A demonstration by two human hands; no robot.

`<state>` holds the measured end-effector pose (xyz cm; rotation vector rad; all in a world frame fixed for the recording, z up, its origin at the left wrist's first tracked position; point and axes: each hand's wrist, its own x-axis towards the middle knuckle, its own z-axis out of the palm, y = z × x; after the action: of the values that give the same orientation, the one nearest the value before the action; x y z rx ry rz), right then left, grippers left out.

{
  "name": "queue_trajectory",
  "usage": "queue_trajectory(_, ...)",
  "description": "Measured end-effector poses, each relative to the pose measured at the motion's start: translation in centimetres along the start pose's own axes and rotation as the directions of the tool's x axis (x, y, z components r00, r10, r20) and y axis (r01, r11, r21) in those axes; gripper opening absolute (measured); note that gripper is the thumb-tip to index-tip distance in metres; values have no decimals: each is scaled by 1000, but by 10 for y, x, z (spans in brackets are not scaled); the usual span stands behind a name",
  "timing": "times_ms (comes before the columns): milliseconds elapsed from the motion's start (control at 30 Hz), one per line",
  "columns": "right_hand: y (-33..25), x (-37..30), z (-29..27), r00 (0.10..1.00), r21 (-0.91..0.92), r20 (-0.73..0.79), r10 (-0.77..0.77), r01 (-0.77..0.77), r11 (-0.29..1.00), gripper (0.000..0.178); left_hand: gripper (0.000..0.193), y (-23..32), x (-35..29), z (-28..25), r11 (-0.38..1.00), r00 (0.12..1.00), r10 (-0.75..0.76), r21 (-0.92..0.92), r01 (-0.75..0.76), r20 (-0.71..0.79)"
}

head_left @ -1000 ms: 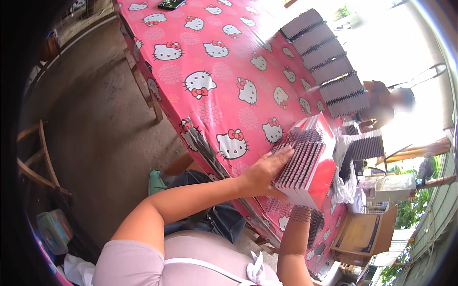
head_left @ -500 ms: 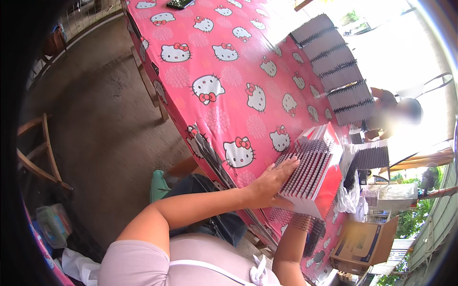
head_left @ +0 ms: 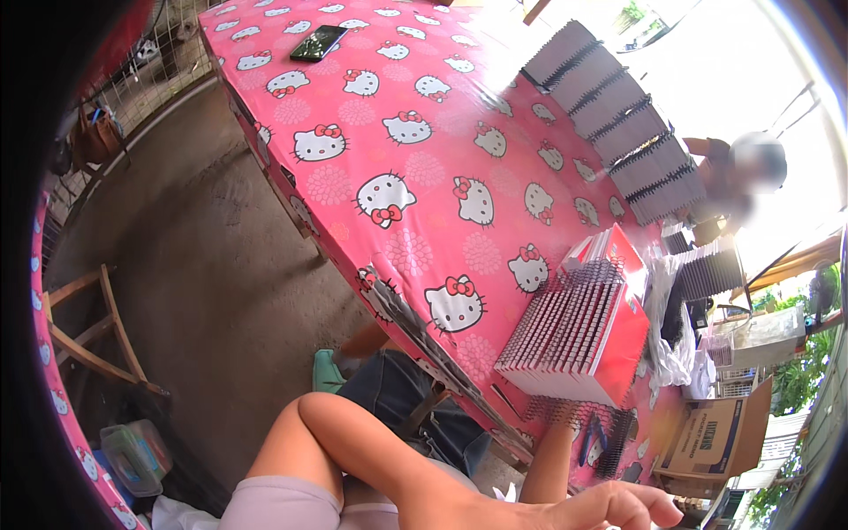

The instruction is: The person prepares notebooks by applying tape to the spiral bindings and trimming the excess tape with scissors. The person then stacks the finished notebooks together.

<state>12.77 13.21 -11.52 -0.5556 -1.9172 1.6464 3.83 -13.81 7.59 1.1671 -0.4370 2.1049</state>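
My left hand (head_left: 609,507) is at the lower edge, away from the table, its fingers loosely bent and apart with nothing visible in them. My right forearm (head_left: 545,468) reaches up to the near table edge. Its hand is hidden around the loose wire binding coils (head_left: 565,412). Just beyond them lies a stack of spiral-bound notebooks (head_left: 565,331) with dark coils, white pages and red covers, untouched by my left hand. A tool with blue handles, seemingly pliers (head_left: 594,439), lies beside a bundle of black coils (head_left: 616,449).
A pink patterned cloth covers the table (head_left: 424,256). Rows of bound notebooks (head_left: 609,115) stand at the far right, near another person (head_left: 720,177). A phone (head_left: 319,42) lies far left. An open cardboard box (head_left: 707,437) and plastic bags (head_left: 671,327) are on the right.
My left hand has lifted off the notebook stack and swung down toward the lower edge. The view has shifted, uncovering the stack's coils and the blue-handled tool.
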Motion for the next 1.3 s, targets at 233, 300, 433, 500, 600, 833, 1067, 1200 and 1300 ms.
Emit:
queue_trajectory(233, 6, -4, 5, 1000, -25, 21, -4, 5, 1000, 43, 100, -8, -4, -7, 977, 987, -96, -178, 118, 127)
queue_trajectory(300, 7, -6, 5, 1000, -33, 22, -1, 2, 999, 41, 99, -4, -5, -3, 970, 981, -163, -165, 179, 109)
queue_trajectory(433, 12, -1, 7, 999, -29, 42, 1, 0, 1000, 39, 98, -11, -9, -3, 959, 972, -190, -188, 213, 136)
queue_trajectory(500, 14, -1, 8, 999, -32, 44, 4, -2, 999, 37, 99, -4, -6, -10, 963, 969, -185, -166, 212, 166)
queue_trajectory(600, 17, 3, 15, 998, -32, 68, 7, -5, 999, 35, 100, -11, -11, -6, 955, 980, -155, -236, 181, 125)
queue_trajectory(833, 43, 30, 65, 988, 32, 154, 17, -22, 999, 31, 102, 5, -6, -12, 968, 960, -247, -7, 250, 131)
queue_trajectory(1067, -9, 62, 196, 968, 592, 72, 242, -236, 770, 37, 100, 16, -11, -17, 997, 993, -74, 35, 72, 87)
queue_trajectory(1200, -13, 83, 239, 965, 715, 189, 181, -261, 649, 47, 99, 28, -7, -18, 986, 994, 74, 141, -85, 84)
queue_trajectory(1300, -1, 99, 260, 989, 718, 93, 114, -146, 680, 52, 99, 32, -7, -13, 991, 997, 18, 132, -28, 72)
